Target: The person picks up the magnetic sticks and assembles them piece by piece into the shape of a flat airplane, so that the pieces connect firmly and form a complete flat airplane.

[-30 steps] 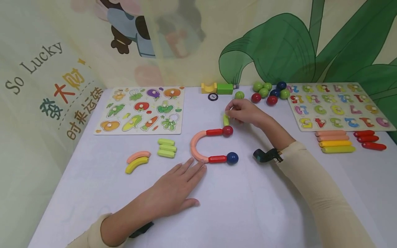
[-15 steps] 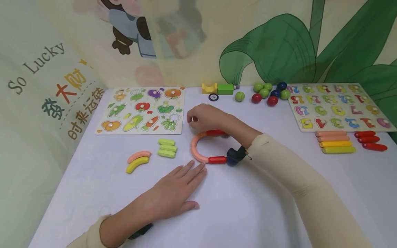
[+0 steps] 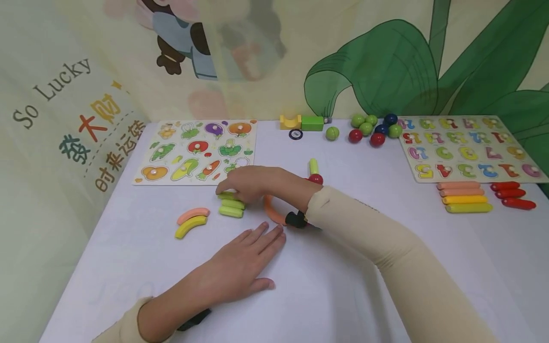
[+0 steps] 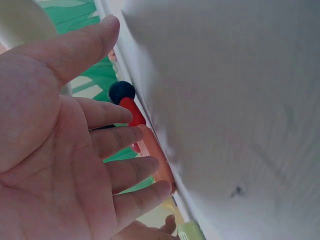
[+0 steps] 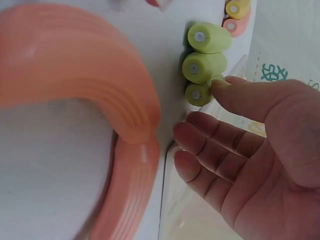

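My right hand [image 3: 250,183] reaches across to three light-green magnetic sticks [image 3: 231,211] lying side by side. In the right wrist view its thumb and forefinger pinch the end stick [image 5: 197,94]; its other fingers are bent below it. My left hand [image 3: 238,269] rests with its fingers extended, fingertips beside the peach curved sticks [image 3: 274,214]. Past those fingers, the left wrist view shows a red stick [image 4: 133,111] with a dark blue ball [image 4: 121,92] at its end. A red ball [image 3: 316,179] joins another green stick [image 3: 314,166]. My right arm covers part of the curved shape.
A pink and a yellow curved stick [image 3: 190,227] lie left. Behind are a vegetable puzzle board [image 3: 171,182], yellow and green blocks [image 3: 311,124], and several loose balls [image 3: 366,128]. A number puzzle board [image 3: 463,143] and more sticks [image 3: 465,199] are at right.
My right hand has left the green stick at the red ball and moved left to the three green sticks, where it now pinches one. My left hand has stayed in place.
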The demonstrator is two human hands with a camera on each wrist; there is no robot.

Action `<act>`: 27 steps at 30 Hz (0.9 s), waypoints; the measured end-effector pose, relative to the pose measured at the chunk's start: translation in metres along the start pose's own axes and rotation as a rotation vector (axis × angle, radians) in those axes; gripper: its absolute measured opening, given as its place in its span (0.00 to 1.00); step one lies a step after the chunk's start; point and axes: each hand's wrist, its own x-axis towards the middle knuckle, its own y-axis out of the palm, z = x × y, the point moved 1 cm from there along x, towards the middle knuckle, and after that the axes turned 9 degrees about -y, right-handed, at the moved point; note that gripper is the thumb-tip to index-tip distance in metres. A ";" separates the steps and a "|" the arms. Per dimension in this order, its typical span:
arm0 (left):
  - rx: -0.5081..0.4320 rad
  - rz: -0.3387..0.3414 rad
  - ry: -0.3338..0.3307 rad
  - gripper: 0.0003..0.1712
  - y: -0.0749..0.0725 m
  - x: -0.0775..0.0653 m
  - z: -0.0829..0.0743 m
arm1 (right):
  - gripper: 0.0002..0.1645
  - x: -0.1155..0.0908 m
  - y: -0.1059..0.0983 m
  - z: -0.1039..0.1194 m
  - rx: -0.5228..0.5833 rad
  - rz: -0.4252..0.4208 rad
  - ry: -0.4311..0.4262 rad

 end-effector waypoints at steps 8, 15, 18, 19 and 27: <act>-0.005 -0.002 0.008 0.51 -0.001 0.002 0.000 | 0.13 -0.002 0.000 -0.003 -0.019 -0.043 0.063; -0.006 0.010 0.003 0.51 -0.001 0.003 0.001 | 0.15 -0.036 -0.019 -0.005 0.122 -0.223 0.056; -0.006 0.017 -0.004 0.51 -0.002 0.004 0.001 | 0.13 -0.067 -0.025 -0.001 0.219 -0.364 0.065; -0.004 0.017 -0.007 0.51 -0.003 0.004 0.002 | 0.12 -0.079 -0.025 0.000 0.248 -0.411 0.066; -0.015 0.014 -0.034 0.51 -0.008 0.005 0.004 | 0.08 -0.164 0.021 0.004 0.507 -0.560 0.205</act>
